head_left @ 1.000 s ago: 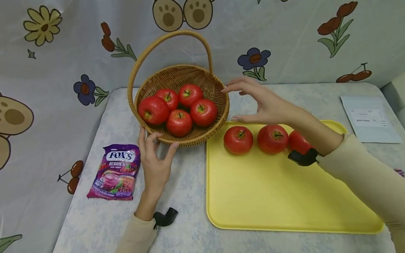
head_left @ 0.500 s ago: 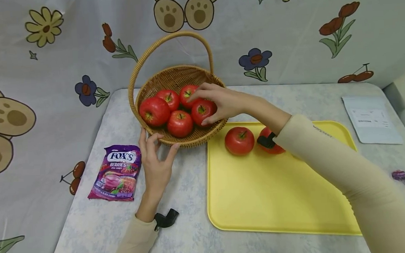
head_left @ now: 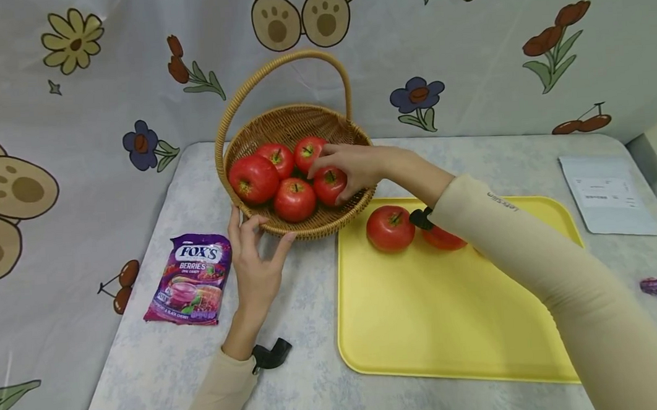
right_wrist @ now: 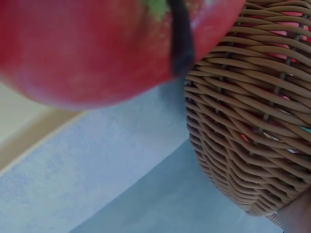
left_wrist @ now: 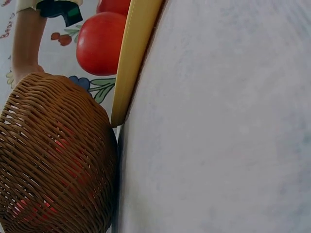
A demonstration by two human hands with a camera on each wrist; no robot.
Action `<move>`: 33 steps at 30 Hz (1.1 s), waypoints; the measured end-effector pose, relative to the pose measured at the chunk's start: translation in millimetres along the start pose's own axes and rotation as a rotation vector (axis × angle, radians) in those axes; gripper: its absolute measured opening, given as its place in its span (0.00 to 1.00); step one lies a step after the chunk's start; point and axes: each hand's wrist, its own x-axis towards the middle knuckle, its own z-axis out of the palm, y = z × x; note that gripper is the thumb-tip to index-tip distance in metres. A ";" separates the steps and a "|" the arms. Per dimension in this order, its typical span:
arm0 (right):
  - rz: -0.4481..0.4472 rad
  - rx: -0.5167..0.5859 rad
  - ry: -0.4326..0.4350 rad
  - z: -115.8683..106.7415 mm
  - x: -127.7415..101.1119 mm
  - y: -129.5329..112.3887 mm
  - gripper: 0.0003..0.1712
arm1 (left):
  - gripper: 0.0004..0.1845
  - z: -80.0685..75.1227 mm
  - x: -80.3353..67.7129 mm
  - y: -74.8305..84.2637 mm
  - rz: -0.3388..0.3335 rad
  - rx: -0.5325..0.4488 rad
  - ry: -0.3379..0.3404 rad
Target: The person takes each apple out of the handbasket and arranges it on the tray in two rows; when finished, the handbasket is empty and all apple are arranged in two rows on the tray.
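Five apples (head_left: 295, 200) are contained in the wicker basket (head_left: 296, 123); the rightmost apple (head_left: 328, 189) is gripped by the right hand (head_left: 357, 165), fingers curled; the near-left rim (head_left: 278, 230) is touched by the left hand (head_left: 256, 274), fingers spread

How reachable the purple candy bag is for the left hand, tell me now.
Probably yes: the candy bag lies beside the left hand with nothing on top, though the fingers would likely have to leave the basket.
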 end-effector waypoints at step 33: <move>-0.074 -0.038 0.121 -0.2 -0.8 1.2 0.33 | 0.23 -0.9 -1.5 -0.8 0.026 0.011 0.006</move>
